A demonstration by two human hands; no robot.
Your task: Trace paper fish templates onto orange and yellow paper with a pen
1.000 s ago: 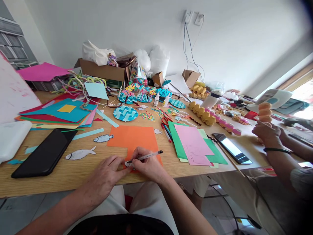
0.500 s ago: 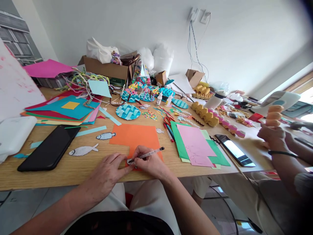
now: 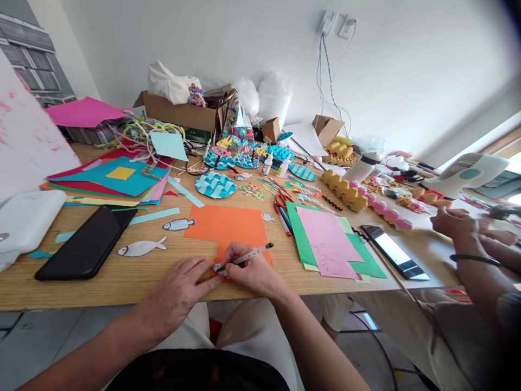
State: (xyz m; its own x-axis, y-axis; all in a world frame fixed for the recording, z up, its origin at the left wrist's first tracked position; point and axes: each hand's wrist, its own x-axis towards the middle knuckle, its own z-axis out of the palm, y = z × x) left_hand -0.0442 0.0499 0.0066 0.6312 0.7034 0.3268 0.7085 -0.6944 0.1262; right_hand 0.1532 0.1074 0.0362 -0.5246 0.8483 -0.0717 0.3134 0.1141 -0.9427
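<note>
My right hand [image 3: 250, 271] is closed around a slim pen [image 3: 258, 251], clear-barrelled with a dark end, its tip low over the orange paper [image 3: 226, 220]. By the tip lies a small white paper cutout [image 3: 218, 267], mostly covered by fingers. The fingertips of my left hand [image 3: 185, 288] press that cutout down against the orange sheet at the table's front edge. Left of the sheet are a blue-grey paper fish [image 3: 179, 224] with dark outlines and a larger white paper fish [image 3: 142, 247]. Another small paper fish [image 3: 268, 217] rests at the sheet's right edge.
A black phone [image 3: 85, 241] and stacked coloured paper [image 3: 101, 174] lie at left. Pink paper [image 3: 325, 239] over green sheets, markers [image 3: 284, 220] and a lit phone [image 3: 394, 252] are at right. Egg-carton strips [image 3: 344, 190] stand behind. A co-worker's hands [image 3: 456, 222] are at far right.
My hands and the pen hold nearly the same pose. The view has shifted slightly. At far right, the co-worker has lowered the orange-tan bumpy strip.
</note>
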